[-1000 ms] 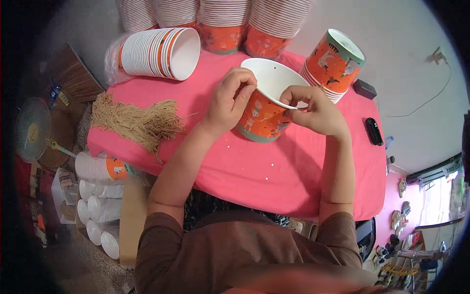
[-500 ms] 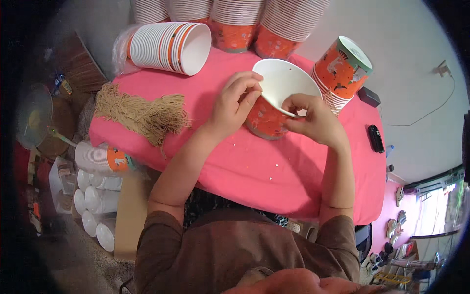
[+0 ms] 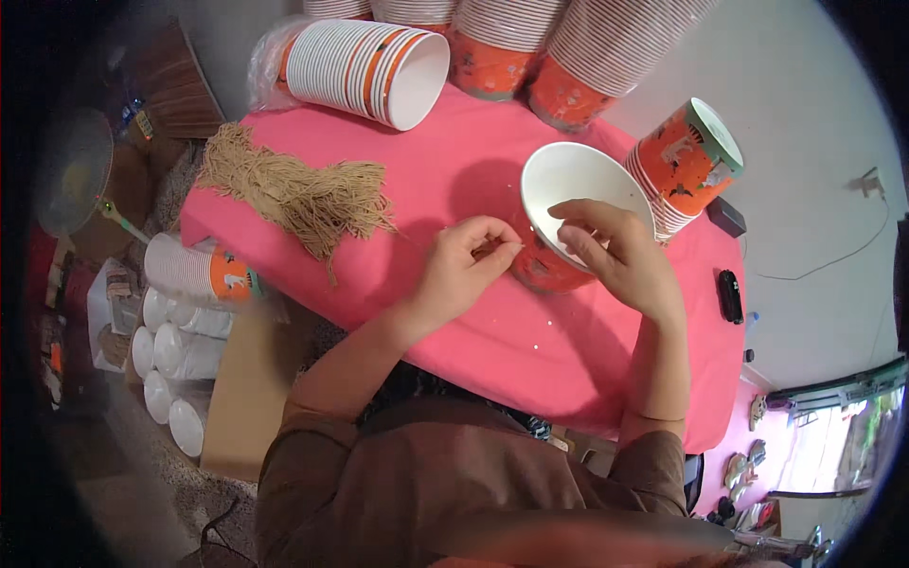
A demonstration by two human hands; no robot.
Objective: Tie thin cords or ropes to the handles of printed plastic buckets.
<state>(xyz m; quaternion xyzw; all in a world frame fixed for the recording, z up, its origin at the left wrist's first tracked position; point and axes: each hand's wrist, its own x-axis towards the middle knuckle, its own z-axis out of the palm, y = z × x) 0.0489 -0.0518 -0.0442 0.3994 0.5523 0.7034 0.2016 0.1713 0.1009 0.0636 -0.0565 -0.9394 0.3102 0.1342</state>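
A paper bucket [image 3: 544,270], orange outside and white inside, stands on the pink-covered table with its mouth tilted toward me. My right hand [image 3: 625,256] is over its near rim, thumb and forefinger apart in front of the white inside; whether they touch the rim is unclear. Left of the bucket, my left hand [image 3: 464,265] is pinched closed, thumb against forefinger. Whatever sits in that pinch is too small to make out. A bundle of tan strings [image 3: 294,189] lies to the left of my left hand.
A stack of buckets [image 3: 365,71] lies sideways at the back left. More nested stacks [image 3: 592,71] stand along the back. Upside-down buckets [image 3: 686,156] stand at the right, by a black box [image 3: 727,218] and a black object [image 3: 729,295]. White specks [image 3: 549,323] dot the cloth.
My left hand has come off the bucket's rim, moving left and down, still pinched. My right hand's fingers have lifted and spread at the mouth. The whole view has shifted slightly.
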